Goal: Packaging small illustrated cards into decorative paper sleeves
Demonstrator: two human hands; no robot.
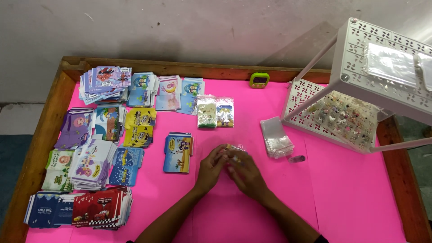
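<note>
A small clear plastic pouch (235, 150) sits pinched between the fingertips of the left hand (210, 168) and the right hand (245, 173), held just above the pink table top (351, 198) near its middle. The pouch is transparent and glossy, slightly crumpled, with a small tan piece showing at its upper left edge. Most of it is hidden by the fingers, so its contents cannot be told.

small packet (236, 149) mostly hidden by hands | white rack (387, 58) cut off right | rack trinkets (346, 118) too small
</note>
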